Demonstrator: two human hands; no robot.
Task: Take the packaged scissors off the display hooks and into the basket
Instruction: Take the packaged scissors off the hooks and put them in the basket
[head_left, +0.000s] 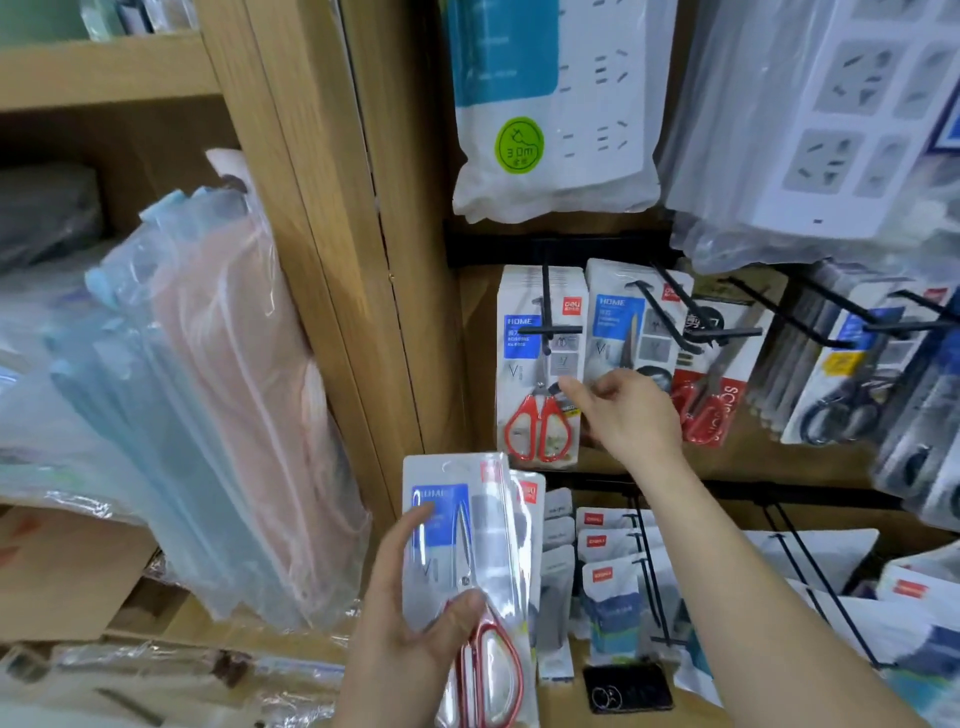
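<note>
"HOME" and "deli" on hanging scissors pack (540, 364); "3.0m" on power-strip bag (556, 109).

left hand (415, 613): low, fingers curled, thumb in front, closed on a pack of scissors (467, 545) | right hand (623, 410): arm stretched forward and up, fingers loosely spread, index finger pointing left, holding nothing

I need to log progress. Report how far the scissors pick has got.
Done: at least one scissors pack is off its hook, held in the left hand. In hand: the right hand reaches to the front pack on the leftmost hook. Left: more packs hang behind and alongside; no basket is in view.
</note>
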